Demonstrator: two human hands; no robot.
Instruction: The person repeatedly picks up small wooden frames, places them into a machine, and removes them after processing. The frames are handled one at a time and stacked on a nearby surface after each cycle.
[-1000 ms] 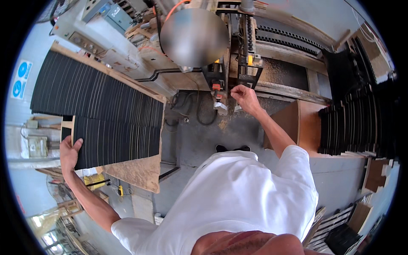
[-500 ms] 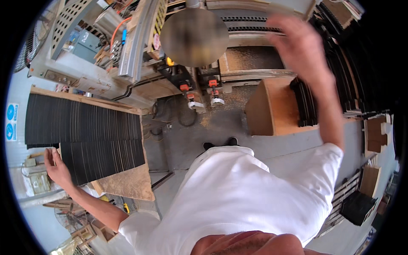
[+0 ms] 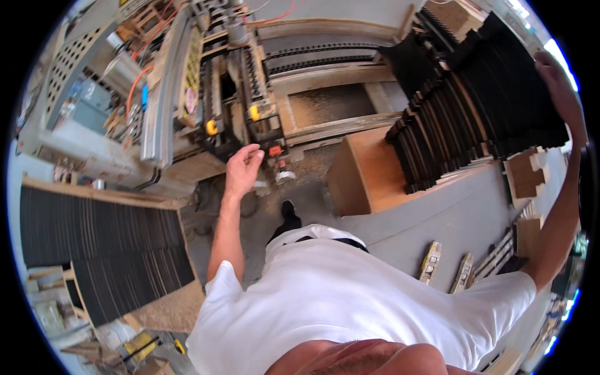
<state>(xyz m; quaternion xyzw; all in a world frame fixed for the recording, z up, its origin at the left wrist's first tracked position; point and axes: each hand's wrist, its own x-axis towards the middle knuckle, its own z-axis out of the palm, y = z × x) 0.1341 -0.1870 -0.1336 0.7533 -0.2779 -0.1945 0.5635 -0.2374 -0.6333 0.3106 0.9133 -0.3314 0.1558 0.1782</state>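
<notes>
My left hand (image 3: 243, 170) is raised in front of the machine's clamp ends, fingers loosely bent and apart from the thumb, with nothing in it. A red-and-white clamp (image 3: 279, 161) is just beyond its fingers. At the far right my right arm stretches out, and my right hand (image 3: 558, 84) is at the outer edge of a tall stack of dark panels (image 3: 500, 81). Shadow covers its fingers, so a grip on the stack cannot be made out. One dark panel (image 3: 414, 65) leans out at the stack's inner end.
Two rows of dark boards (image 3: 100, 228) stand on a wooden base at the left. A brown wooden box (image 3: 359, 172) sits beside the right stack. The machine frame (image 3: 165, 94) with yellow knobs runs along the far left. Two yellowish slotted bars (image 3: 430, 262) lie on the floor at the right.
My left hand has left the left-hand boards and swung to the front middle. My right hand has moved right and outward to the tall stack. The view has turned right.
</notes>
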